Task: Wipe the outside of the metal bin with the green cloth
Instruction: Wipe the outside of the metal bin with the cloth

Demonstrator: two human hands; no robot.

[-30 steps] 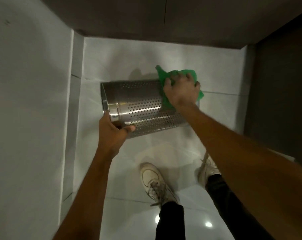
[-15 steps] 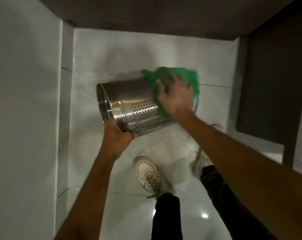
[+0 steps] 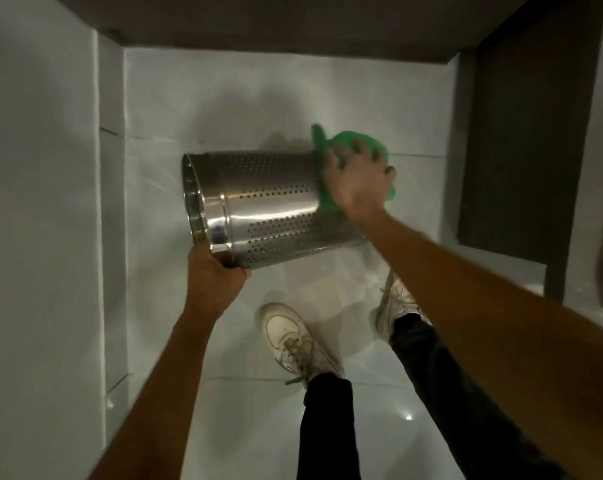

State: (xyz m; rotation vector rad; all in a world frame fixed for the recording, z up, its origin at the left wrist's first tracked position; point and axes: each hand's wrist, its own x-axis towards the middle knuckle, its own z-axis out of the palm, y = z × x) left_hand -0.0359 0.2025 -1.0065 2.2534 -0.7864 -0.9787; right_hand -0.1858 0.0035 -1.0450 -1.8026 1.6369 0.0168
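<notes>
A perforated metal bin (image 3: 269, 209) is held on its side above the floor, its open rim pointing left. My left hand (image 3: 214, 282) grips the rim at the lower left. My right hand (image 3: 357, 183) presses the green cloth (image 3: 327, 147) against the bin's base end on the right. Most of the cloth is hidden under my fingers, and green edges show above and to the right of the hand.
A white wall (image 3: 40, 220) runs close along the left. Dark cabinet panels stand at the right (image 3: 514, 150) and across the top. My two white shoes (image 3: 289, 337) stand on the glossy white tiled floor (image 3: 244, 410) below the bin.
My right hand with the cloth has slid a little right toward the bin's base end. My left hand keeps its grip on the rim.
</notes>
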